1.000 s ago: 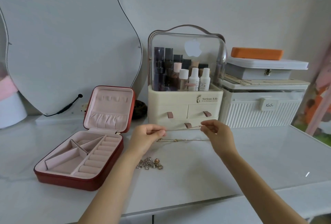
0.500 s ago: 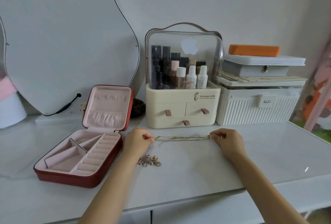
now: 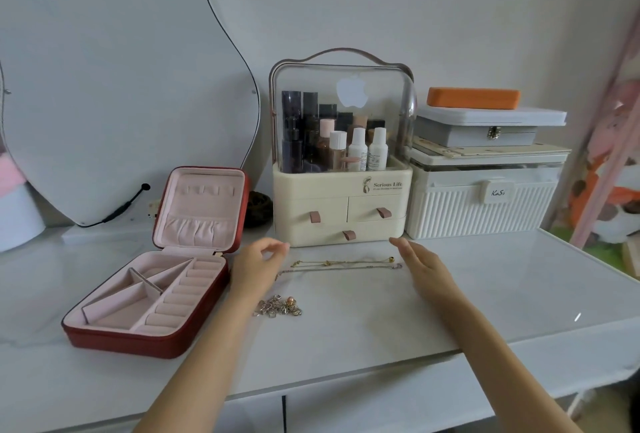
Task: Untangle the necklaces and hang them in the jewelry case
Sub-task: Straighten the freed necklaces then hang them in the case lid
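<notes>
Two necklaces (image 3: pixel 341 264) lie stretched out side by side across the middle of the frame, flat on the white table (image 3: pixel 485 294), just in front of the cream organizer (image 3: pixel 341 204). The upper chain is gold with small charms, the lower one looks paler. They run roughly parallel and can't tell if they touch anywhere.

Left hand (image 3: pixel 258 264) sits at the left ends of the chains, fingers loosely spread and curled, holding nothing. Right hand (image 3: pixel 420 264) is at the right ends, palm open, fingers out, also holding nothing.

Below the chains, lower centre, there's a small heap of rings (image 3: pixel 278 306) on the table, near the left wrist.

The red case (image 3: pixel 149 339) is at left of frame, lid up, pink lining, every compartment looks bare.
</notes>
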